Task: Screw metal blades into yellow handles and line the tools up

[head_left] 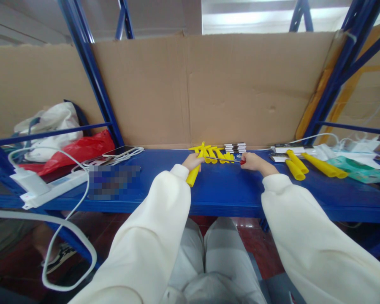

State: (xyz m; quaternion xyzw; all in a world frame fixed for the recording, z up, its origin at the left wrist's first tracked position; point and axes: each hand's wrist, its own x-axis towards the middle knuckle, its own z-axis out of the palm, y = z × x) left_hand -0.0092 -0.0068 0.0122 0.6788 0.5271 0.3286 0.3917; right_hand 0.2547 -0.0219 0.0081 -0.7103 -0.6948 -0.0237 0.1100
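Note:
My left hand (194, 161) is closed around a yellow plastic tube-like piece (193, 177), its wider end tilted down toward me and a cross-shaped top above my fingers. My right hand (255, 164) grips the reddish handle of a screwdriver (223, 159). Its long thin metal shaft points left and reaches the yellow piece at my left hand; the exact contact of the tip is too small to make out. Behind the shaft, several similar yellow pieces (213, 154) lie in a row on the blue table (221, 190).
A stack of white-and-black strips (235, 147) stands against the cardboard wall (209, 93). Yellow tubes (323, 164) and a green plastic packet (356, 169) lie at right. On the left are a phone (118, 151), a power strip (55, 188), looping cables and a red bag (79, 150).

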